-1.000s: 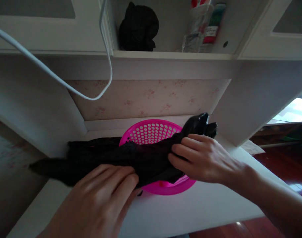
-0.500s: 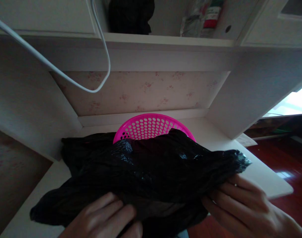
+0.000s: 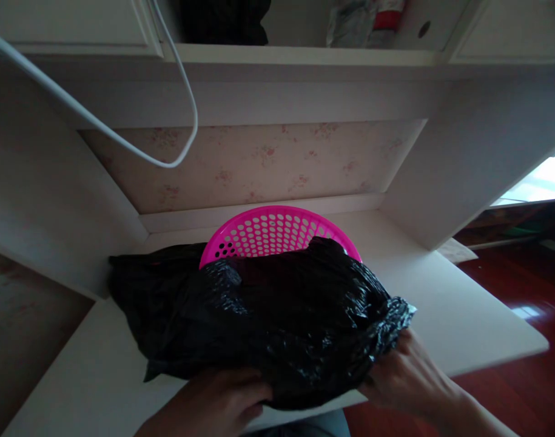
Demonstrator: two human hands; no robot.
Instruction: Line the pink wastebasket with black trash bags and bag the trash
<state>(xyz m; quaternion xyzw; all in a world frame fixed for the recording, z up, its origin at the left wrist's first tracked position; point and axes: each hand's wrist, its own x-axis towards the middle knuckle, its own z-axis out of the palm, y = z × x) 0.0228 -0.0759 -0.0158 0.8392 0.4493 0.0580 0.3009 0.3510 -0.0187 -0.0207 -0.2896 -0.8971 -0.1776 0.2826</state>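
A crumpled black plastic bag (image 3: 268, 315) lies spread over a pink perforated basket (image 3: 277, 227) on a white desk (image 3: 463, 309). My left hand (image 3: 218, 403) grips the bag's near edge at the bottom centre. My right hand (image 3: 407, 376) holds the bag's right corner at the desk's front edge. Only the basket's far rim shows above the bag.
A white cable (image 3: 122, 145) loops down from the upper left in front of the desk's back panel. A shelf above holds a dark bundle (image 3: 225, 21) and bottles (image 3: 363, 18). White side panels close in the desk; dark red floor (image 3: 523, 376) lies to the right.
The bag went from a stretched strip to an opened, spread sheet over the basket. Both hands drew back toward me to the desk's front edge, and the view tilted down.
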